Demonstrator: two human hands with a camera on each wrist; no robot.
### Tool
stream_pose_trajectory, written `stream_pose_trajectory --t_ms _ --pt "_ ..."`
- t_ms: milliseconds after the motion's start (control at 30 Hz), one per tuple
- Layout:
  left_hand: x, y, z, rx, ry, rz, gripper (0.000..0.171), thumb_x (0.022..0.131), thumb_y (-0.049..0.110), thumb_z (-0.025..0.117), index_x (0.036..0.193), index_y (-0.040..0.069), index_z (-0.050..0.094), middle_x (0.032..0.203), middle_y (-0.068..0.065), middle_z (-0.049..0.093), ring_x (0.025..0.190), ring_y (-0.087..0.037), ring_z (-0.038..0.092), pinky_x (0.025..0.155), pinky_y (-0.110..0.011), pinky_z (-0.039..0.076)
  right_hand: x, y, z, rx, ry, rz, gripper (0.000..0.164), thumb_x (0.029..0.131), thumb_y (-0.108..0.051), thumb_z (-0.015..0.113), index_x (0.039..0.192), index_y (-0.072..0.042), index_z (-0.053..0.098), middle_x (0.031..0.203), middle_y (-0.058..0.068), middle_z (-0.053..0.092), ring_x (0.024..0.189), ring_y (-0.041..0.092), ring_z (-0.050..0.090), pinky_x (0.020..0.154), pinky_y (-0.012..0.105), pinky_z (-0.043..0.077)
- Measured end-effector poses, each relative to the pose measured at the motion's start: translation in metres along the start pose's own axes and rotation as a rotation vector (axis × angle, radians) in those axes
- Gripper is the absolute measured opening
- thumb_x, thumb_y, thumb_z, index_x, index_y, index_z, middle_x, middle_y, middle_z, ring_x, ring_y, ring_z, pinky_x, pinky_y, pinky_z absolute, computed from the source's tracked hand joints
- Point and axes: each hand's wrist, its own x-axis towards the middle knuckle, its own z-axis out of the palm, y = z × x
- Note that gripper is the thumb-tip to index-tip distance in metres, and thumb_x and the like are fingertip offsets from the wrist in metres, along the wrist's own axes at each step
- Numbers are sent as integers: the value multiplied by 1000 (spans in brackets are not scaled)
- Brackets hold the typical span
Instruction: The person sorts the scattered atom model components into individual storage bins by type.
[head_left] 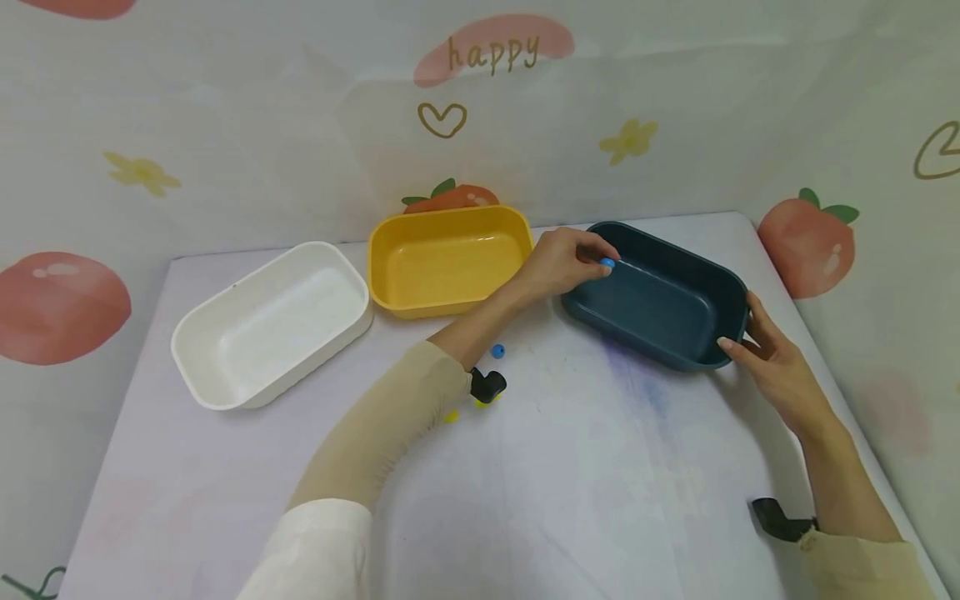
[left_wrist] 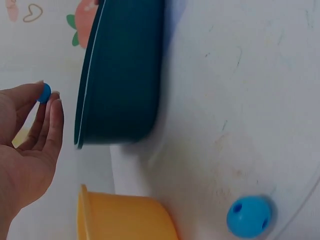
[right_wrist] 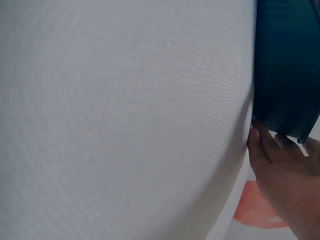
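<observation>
My left hand (head_left: pixel 558 263) pinches a small blue bead (head_left: pixel 607 262) between thumb and fingertips, over the left end of the dark teal tray (head_left: pixel 660 304). The left wrist view shows that bead (left_wrist: pixel 45 93) above the level of the tray's rim. My right hand (head_left: pixel 780 371) grips the tray's right end, thumb at the rim and fingers along the outer wall. In the right wrist view its fingers touch the wall low down. Another blue bead (head_left: pixel 498 351), with holes in it, lies on the table below my left forearm.
A yellow tray (head_left: pixel 450 309) stands at the back middle, partly behind my left wrist. To its left is a white tray (head_left: pixel 315 367), set at an angle. Small yellow pieces (head_left: pixel 452 416) lie by the left wrist's black camera mount (head_left: pixel 489 387). A printed cloth hangs behind.
</observation>
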Motion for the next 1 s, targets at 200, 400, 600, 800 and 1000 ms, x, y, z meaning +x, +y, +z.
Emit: stream_pose_trajectory --t_ms 200,400,600,800,1000 --pt "5 -2 11 -46 -33 -19 22 93 18 72 114 11 73 106 2 71 91 -7 66 79 -16 50 0 2 0 7 2 -15 78 103 -22 56 156 -44 4 165 3 12 148 36 20 95 7 37" --pt "10 -3 22 -106 -33 -32 23 91 16 73 113 10 74 103 3 70 90 -7 66 78 -16 50 0 4 2 17 -13 -17 78 103 -21 56 156 -44 4 165 1 11 149 34 19 96 8 37" --pt "22 -1 37 -154 -23 -26 21 92 19 72 112 11 74 101 5 68 89 -5 64 77 -15 50 -3 4 -4 -10 9 -8 77 103 -21 55 155 -44 3 165 -6 8 149 33 16 97 9 36" --pt "28 -1 46 -171 6 -71 21 92 18 73 111 12 74 100 7 68 87 -3 64 75 -15 50 -1 7 -2 0 3 -3 78 103 -21 55 155 -45 3 165 -5 8 150 31 16 98 9 34" --pt "34 -2 52 -217 26 -116 18 91 17 74 108 15 75 99 10 69 89 -1 61 76 -13 48 0 6 1 9 5 -9 78 103 -19 55 155 -45 4 165 0 11 149 30 19 98 7 34"
